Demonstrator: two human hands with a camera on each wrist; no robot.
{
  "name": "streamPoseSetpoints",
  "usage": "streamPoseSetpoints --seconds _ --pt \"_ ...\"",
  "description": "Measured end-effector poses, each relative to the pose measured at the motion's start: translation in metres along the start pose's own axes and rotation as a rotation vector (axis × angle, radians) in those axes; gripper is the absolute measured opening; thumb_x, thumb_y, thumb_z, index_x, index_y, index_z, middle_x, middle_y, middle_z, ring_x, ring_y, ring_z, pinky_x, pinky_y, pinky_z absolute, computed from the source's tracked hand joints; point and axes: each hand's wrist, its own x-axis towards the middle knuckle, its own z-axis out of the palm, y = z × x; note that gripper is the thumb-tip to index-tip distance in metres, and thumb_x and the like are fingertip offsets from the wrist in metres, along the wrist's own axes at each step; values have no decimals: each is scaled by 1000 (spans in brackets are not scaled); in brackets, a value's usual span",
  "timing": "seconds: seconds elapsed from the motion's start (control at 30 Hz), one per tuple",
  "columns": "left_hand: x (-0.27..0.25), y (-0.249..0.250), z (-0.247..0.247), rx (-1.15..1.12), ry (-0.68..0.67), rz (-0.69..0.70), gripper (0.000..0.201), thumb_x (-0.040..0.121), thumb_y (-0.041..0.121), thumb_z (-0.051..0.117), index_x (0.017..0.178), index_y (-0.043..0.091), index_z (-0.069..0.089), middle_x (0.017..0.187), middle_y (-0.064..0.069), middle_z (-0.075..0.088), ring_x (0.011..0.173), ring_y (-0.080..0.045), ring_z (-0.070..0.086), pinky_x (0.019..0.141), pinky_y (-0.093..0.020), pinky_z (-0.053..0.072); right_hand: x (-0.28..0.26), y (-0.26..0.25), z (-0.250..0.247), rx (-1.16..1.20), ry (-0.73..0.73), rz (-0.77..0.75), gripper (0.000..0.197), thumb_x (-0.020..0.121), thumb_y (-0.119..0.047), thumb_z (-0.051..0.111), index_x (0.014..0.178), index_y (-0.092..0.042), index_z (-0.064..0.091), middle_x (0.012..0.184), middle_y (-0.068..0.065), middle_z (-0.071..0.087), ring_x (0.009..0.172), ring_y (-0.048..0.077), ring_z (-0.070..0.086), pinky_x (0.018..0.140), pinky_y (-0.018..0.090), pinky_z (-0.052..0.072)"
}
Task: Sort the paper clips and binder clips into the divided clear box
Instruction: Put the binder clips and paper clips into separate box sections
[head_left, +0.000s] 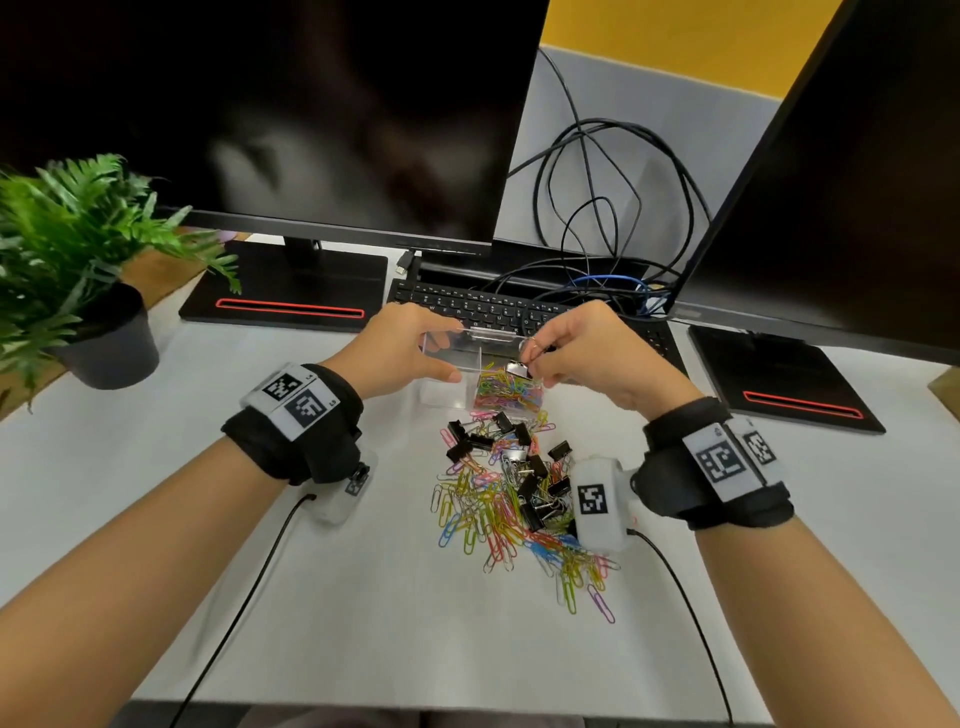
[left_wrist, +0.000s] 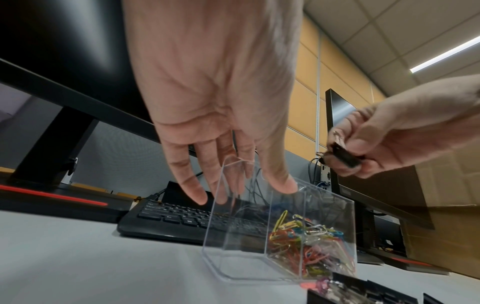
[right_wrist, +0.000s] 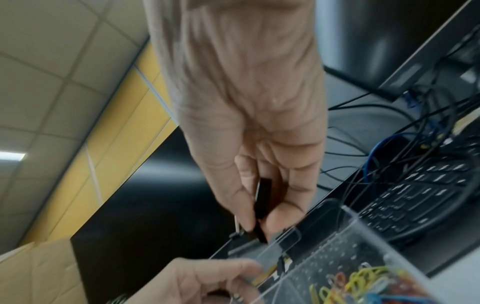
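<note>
The divided clear box stands on the white desk in front of the keyboard. Its right compartment holds coloured paper clips; the left one looks empty. My left hand grips the box's left end, thumb on the near wall and fingers over the far rim. My right hand pinches a black binder clip by its body, just above the box's right half. In the right wrist view the binder clip sits between thumb and fingers. A mixed pile of paper clips and black binder clips lies just in front of the box.
A black keyboard lies right behind the box, with tangled cables beyond it. Two monitors on stands flank the space. A potted plant stands at the far left. Wrist camera cords trail toward the desk's near edge.
</note>
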Motion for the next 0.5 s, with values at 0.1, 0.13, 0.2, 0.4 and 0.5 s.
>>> streamPoseSetpoints --seconds 0.1,0.13,0.2,0.4,0.5 --pt "0 2 0 5 -1 2 63 72 31 81 129 17 59 106 1 68 95 -14 60 88 -31 49 12 -14 15 6 56 -44 5 77 9 66 81 9 70 50 -5 63 48 10 58 53 20 52" --pt "-1 2 -1 10 -3 -2 64 72 31 81 130 17 59 106 1 68 95 -14 60 88 -30 48 16 -18 21 -19 79 -60 3 78 8 67 80 6 70 54 -3 63 50 10 59 54 19 54" --pt "-1 3 -2 14 -6 -6 64 72 32 81 130 18 58 107 0 68 97 -15 61 87 -30 48 26 -22 33 -108 129 -104 6 79 4 68 78 0 72 64 0 63 59 13 62 60 22 57" --pt "-4 7 -3 3 -8 38 49 73 28 81 120 23 66 108 -1 70 99 -17 61 89 -35 48 37 -24 56 -337 118 -247 20 79 6 61 77 -7 75 78 0 62 77 13 56 70 21 45" --pt "-6 7 -3 -13 -3 43 43 74 25 80 114 23 69 101 0 71 93 -15 59 86 -32 43 39 -22 62 -401 85 -262 22 78 7 60 76 -8 77 83 8 69 83 22 62 79 34 52"
